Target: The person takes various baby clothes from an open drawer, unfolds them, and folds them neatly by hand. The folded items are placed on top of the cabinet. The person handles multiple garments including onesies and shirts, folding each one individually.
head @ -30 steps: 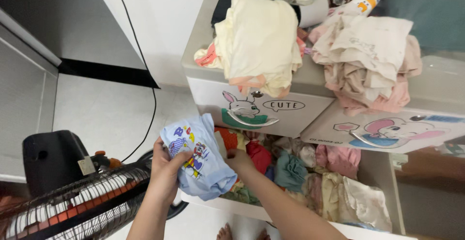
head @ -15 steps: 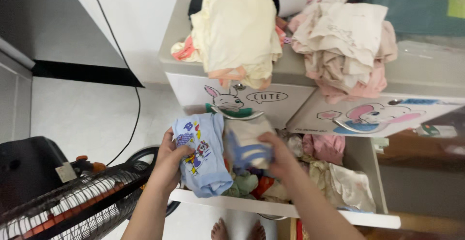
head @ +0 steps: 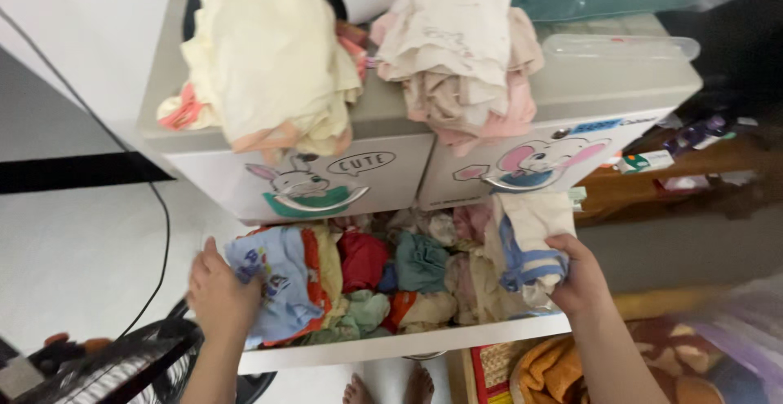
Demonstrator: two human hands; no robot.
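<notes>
My right hand (head: 581, 278) is clamped on a soft, light cream garment (head: 526, 241); left hand (head: 220, 294) presses the blue shirt (head: 273, 282), fingers closed. Bunch folds firmly.

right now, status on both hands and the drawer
Left hand pressing light blue printed garment into open drawer. Right hand gripping cream garment with blue trim at drawer's right end. Drawer packed with clothes.

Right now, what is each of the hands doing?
Left hand: closed on the light blue printed garment at the drawer's left end.
Right hand: holding a cream garment with blue stripes.
</notes>
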